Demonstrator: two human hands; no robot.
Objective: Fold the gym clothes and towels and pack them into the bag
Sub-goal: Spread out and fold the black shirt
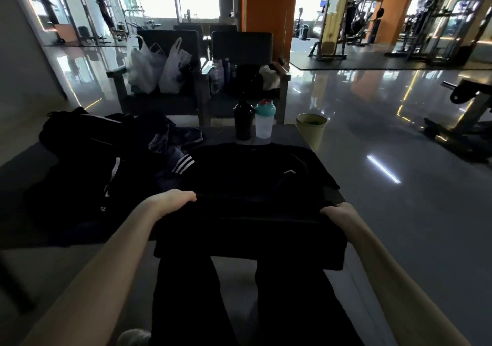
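On the dark table (pixel 306 135), left hand (pixel 175 199) and right hand (pixel 338 213) are pinching the soft, limp black shirt (pixel 253 175) by its near hem corners, likely the best holds.

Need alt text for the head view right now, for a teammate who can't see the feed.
Both bare hands, left hand and right hand, grip the near edge of a black shirt spread on a dark table, part of it hanging off the front. A pile of dark clothes and a black bag sit to the left; two shaker bottles stand at the far edge.
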